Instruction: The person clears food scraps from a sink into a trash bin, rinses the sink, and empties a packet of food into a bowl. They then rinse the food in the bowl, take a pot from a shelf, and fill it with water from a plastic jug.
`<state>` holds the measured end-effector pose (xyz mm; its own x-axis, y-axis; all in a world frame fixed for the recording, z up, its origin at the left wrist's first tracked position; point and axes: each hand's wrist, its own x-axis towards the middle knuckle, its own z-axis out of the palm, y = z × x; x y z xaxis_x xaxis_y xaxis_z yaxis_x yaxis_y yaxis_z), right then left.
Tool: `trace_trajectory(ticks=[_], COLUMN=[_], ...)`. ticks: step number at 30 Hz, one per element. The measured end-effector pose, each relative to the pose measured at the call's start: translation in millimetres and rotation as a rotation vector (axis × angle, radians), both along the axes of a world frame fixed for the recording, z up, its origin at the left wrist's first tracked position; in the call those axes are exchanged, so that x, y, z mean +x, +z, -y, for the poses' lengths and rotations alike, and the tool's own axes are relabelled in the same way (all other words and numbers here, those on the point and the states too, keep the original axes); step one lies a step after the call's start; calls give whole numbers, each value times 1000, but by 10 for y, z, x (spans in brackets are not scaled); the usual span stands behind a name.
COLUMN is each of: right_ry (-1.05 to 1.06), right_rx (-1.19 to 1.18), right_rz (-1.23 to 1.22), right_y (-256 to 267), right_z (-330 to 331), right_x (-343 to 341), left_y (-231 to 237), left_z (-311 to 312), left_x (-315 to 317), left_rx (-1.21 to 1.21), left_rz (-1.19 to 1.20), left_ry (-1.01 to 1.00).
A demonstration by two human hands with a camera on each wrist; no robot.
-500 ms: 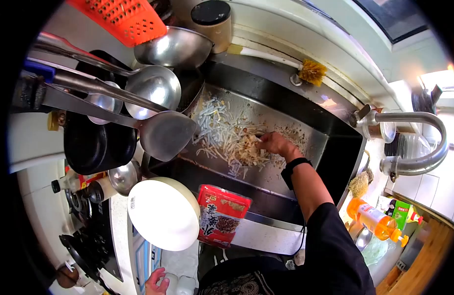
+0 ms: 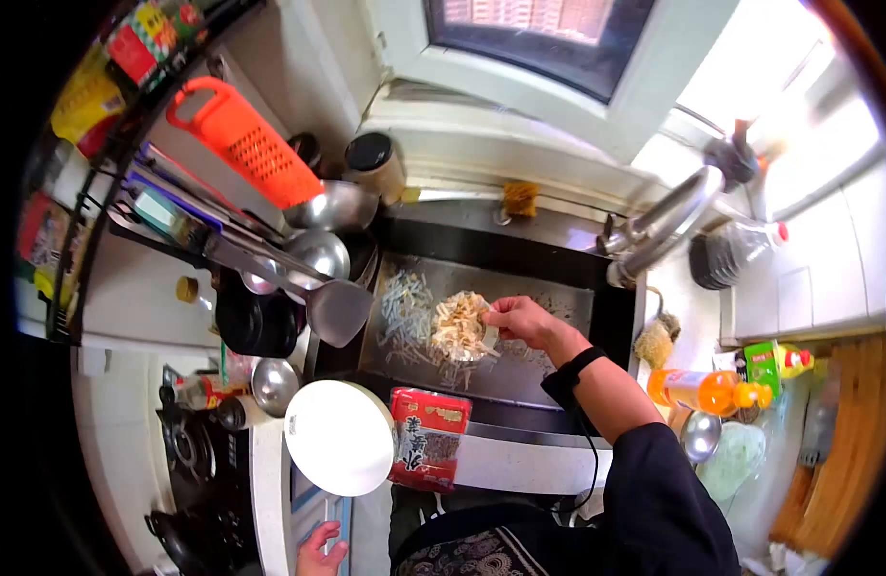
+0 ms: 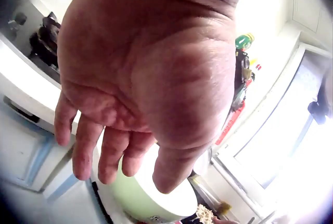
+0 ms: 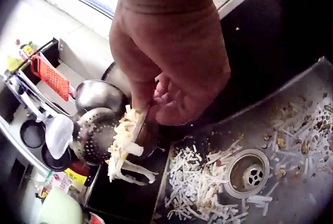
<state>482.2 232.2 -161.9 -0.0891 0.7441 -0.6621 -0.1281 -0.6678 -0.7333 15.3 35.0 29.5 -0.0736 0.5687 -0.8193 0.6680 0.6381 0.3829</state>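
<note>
Two hands show in my head view, one at work and one idle. Thumb and fingers of the right hand [image 2: 524, 322] pinch the edge of a thin-edged holder [image 2: 491, 334], with a heap of pale shreds [image 2: 459, 328] piled on it. The heap is raised above the sink [image 2: 558, 298], probably so that anything slipping off drops into the basin, where scattered shreds [image 2: 404, 307] lie. The left hand [image 2: 323, 552] hangs near the white bowl [image 2: 339, 437], which sits beside a red packet [image 2: 429, 440] at the sink's front edge, likely parked there to be within reach. A brush [image 2: 520, 200] lies along the back ledge, out of the basin's way.

From the left wrist I see the palm, its fingers loosely bent and gripping nothing; the bowl shows behind them.

On the right wrist view, the pinch sits at one end of the heap, I judge to leave the shreds uncovered and uncrushed. The fingers hide too much for me to tell what the holder is. The drain [image 4: 250, 174] is uncovered, with loose shreds beside it, and a perforated strainer [image 4: 96, 136] stands beyond the heap.
</note>
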Motion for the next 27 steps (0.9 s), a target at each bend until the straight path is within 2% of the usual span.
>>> trace_trajectory(ticks=[1, 5, 8, 9, 12, 15, 20, 25, 27], right_ry=[-29, -132, -232, -288, -430, -577, -832, -1177, -1304], right_rx=[15, 64, 128, 137, 127, 227, 234, 134, 94], right_rz=[-19, -32, -69, -72, -78, -91, -131, -52, -62], right_y=[65, 647, 962, 1101, 1501, 1644, 1794, 1397, 985], right_z=[65, 375, 721, 875, 1435, 2139, 3548, 4888, 5388], right_x=[15, -22, -68, -110, -262, -446, -893, -1405, -1602], left_y=[-8, -19, -287, -355, -182, -298, -452, -424, -516], left_z=[-2, -237, -259, -231, -353, -350, -311, -285, -299], left_x=[9, -112, -410, -451, -455, -581, -685, -514, -475], left_rx=[186, 130, 233, 212, 263, 244, 219, 145, 128], left_rz=[115, 178, 302, 510, 302, 347, 437, 419, 403], left_ry=[4, -172, -364, -222, -587, -705, -899, -1074, -1138])
